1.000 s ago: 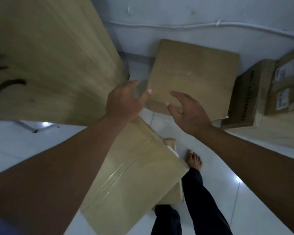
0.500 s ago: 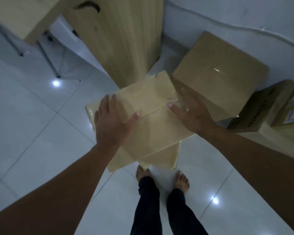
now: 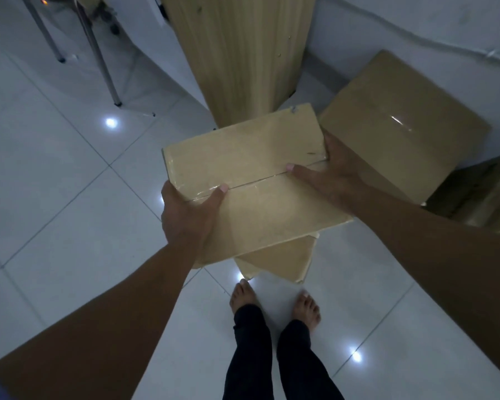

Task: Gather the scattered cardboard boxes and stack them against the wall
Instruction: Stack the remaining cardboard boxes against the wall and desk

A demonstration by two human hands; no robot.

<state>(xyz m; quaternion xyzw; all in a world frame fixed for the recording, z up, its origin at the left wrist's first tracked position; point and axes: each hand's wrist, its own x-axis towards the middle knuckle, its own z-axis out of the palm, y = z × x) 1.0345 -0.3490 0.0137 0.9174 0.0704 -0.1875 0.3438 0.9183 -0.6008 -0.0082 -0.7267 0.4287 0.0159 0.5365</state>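
A taped cardboard box [image 3: 257,168] sits in the middle of the view, above the floor in front of me. My left hand [image 3: 188,215] grips its left near edge, thumb on top beside the tape seam. My right hand [image 3: 329,171] grips its right side, thumb on top, fingers wrapped round the far edge. Under it a second, smaller cardboard box [image 3: 283,261] sticks out; whether it rests on the floor is hidden. A larger cardboard box [image 3: 401,122] stands to the right against the white wall [image 3: 387,27].
A wooden cabinet side [image 3: 243,53] rises right behind the held box. Further cardboard boxes [image 3: 479,194] stand at the right edge. Metal chair legs [image 3: 98,53] are at the top left. My bare feet [image 3: 272,301] stand on white floor tiles [image 3: 55,197] just below the boxes.
Both hands went from reaching open over the boxes to gripping the top box by its two sides. The view has tilted down and back from the wall.
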